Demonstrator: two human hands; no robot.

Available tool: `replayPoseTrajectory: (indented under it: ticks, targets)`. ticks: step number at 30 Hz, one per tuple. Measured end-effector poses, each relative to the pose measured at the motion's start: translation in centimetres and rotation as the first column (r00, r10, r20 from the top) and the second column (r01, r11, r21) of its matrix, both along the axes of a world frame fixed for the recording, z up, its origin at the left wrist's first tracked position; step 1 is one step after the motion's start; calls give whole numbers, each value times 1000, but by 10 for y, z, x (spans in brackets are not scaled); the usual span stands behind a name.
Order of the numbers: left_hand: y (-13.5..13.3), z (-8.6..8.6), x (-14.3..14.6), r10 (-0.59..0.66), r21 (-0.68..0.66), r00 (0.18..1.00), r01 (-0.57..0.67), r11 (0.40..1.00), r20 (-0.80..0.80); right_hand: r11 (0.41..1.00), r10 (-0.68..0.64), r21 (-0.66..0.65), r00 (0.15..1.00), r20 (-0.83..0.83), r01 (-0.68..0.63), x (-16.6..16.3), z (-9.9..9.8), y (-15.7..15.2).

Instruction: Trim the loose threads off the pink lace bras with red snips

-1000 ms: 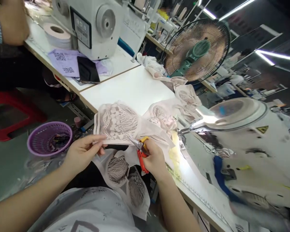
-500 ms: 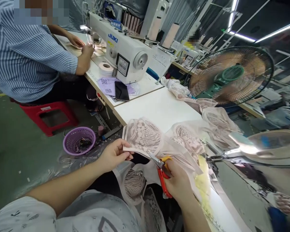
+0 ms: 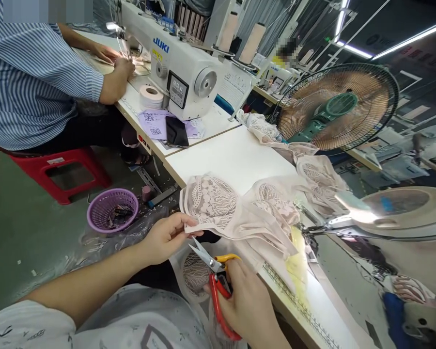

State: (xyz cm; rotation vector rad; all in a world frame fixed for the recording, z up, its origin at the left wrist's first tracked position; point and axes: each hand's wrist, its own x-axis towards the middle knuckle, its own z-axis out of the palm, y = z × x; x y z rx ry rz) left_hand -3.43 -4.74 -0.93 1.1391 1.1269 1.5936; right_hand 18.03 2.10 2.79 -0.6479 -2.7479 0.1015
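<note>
Between its thumb and fingers, my left hand (image 3: 170, 235) pinches the lower edge of a pale pink lace bra (image 3: 212, 203), whose cup lies over the near table edge. My right hand (image 3: 241, 293) grips scissors (image 3: 216, 271) with one red and one orange handle. Their blades are parted, and the tips point at the bra's edge just beneath my left fingers; whether they touch it I cannot tell. More lace bra pieces (image 3: 276, 201) lie joined on the table to the right. Another lace cup (image 3: 196, 274) hangs down over my lap, partly behind the scissors.
A co-worker in a striped shirt (image 3: 39, 72) sits at a JUKI sewing machine (image 3: 174, 63) at the upper left. A phone (image 3: 177, 132) rests on purple papers. A purple basket (image 3: 112, 209) stands on the floor. A fan (image 3: 337, 106) is behind the table (image 3: 218, 155).
The scissors have moved left and down, closer to my left fingers, and their blades have opened wider. My left hand keeps its pinch on the bra. The view has shifted slightly.
</note>
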Motion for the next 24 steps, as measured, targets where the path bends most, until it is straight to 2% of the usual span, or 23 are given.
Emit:
replayPoseTrajectory:
  ticks: [7, 12, 17, 20, 22, 24]
  targets:
    - [-3, 6, 2, -26, -24, 998, 25, 999, -61, 999, -43, -24, 999, 28, 43, -5, -6, -2]
    - [-4, 5, 3, -84, -49, 996, 83, 995, -15, 994, -81, -77, 996, 22, 82, -10, -7, -8]
    - [-2, 6, 3, -76, -57, 997, 75, 996, -16, 996, -92, -14, 994, -54, 91, -14, -12, -8]
    - [0, 6, 3, -74, -85, 997, 75, 994, 18, 999, -46, -21, 990, -133, 44, -18, -13, -13]
    - [0, 4, 3, -65, -90, 997, 69, 994, 48, 997, 27, -65, 987, -158, -38, -20, -8, -18]
    - [-1, 2, 2, -33, -104, 999, 33, 994, 8, 986, 111, -106, 978, -178, -131, -14, 0, -18]
